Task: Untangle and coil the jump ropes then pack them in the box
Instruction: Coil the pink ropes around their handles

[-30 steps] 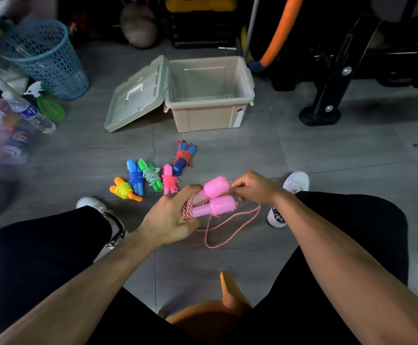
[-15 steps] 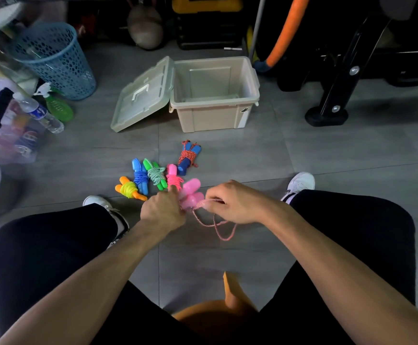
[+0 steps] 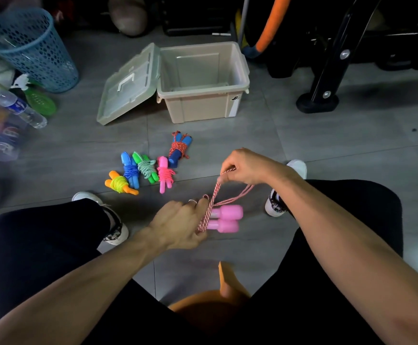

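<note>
While held level, pink handles (image 3: 225, 218) point right — paired, cord (image 3: 211, 202) rising.

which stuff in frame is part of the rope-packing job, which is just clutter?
Job:
- pink-handled rope, gripped by left hand; right hand pinches its cord
- five coiled ropes on the floor
- beige box, open, with lid leaning beside it

Clutter:
- blue basket
- water bottle
- green spray bottle
- orange foam tube
- black equipment stand
</note>
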Action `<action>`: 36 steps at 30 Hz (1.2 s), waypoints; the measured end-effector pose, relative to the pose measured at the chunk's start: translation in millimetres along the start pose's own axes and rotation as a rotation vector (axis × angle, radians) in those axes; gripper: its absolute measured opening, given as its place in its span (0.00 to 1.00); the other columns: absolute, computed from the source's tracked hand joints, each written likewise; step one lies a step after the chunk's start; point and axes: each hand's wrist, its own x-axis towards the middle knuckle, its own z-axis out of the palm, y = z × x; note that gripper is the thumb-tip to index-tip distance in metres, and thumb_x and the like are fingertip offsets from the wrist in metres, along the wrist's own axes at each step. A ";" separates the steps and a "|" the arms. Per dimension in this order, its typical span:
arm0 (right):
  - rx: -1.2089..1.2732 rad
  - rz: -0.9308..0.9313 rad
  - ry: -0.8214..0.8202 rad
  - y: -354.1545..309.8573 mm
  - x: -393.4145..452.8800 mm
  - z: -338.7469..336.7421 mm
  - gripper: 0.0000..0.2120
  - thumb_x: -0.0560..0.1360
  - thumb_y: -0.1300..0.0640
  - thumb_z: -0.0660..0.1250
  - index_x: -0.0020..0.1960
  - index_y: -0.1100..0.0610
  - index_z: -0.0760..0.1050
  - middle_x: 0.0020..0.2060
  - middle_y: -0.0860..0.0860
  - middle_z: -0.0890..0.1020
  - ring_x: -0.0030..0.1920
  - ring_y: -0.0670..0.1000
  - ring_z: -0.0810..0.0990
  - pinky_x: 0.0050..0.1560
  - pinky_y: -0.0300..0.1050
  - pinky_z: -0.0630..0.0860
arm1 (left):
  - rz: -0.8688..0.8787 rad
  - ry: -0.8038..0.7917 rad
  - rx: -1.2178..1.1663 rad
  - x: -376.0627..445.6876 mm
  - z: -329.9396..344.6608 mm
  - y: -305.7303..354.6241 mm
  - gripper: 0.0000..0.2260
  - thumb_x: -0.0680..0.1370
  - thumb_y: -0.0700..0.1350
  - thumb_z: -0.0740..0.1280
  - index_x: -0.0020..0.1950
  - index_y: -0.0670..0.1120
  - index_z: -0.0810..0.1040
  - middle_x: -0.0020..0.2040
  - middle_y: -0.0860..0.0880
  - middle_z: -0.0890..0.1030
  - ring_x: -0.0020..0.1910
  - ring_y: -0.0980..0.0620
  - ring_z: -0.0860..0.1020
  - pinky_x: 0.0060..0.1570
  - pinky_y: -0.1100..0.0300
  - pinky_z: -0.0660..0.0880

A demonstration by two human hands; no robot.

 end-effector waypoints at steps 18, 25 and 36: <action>0.109 0.144 -0.194 -4.7 -15.1 52.8 0.16 0.80 0.46 0.63 0.40 0.54 0.81 0.33 0.55 0.77 0.35 0.52 0.73 0.40 0.45 0.70 | -0.607 0.347 -0.541 3.7 4.5 -33.4 0.14 0.64 0.54 0.66 0.45 0.56 0.65 0.32 0.56 0.74 0.28 0.49 0.75 0.29 0.62 0.70; -0.184 -0.015 -0.246 -53.5 -27.9 50.0 0.19 0.82 0.46 0.58 0.35 0.53 0.70 0.31 0.47 0.71 0.32 0.48 0.72 0.32 0.45 0.63 | -0.733 0.080 -0.378 10.3 21.2 -42.2 0.27 0.64 0.56 0.63 0.61 0.49 0.68 0.45 0.45 0.81 0.45 0.38 0.80 0.39 0.55 0.74; -0.105 -0.105 -0.151 -63.5 -33.3 38.0 0.15 0.81 0.55 0.59 0.37 0.54 0.73 0.34 0.42 0.69 0.37 0.19 0.63 0.32 0.24 0.63 | -0.613 -0.186 -0.287 10.3 17.7 -31.1 0.28 0.63 0.67 0.66 0.52 0.49 0.66 0.44 0.48 0.77 0.42 0.44 0.79 0.38 0.56 0.74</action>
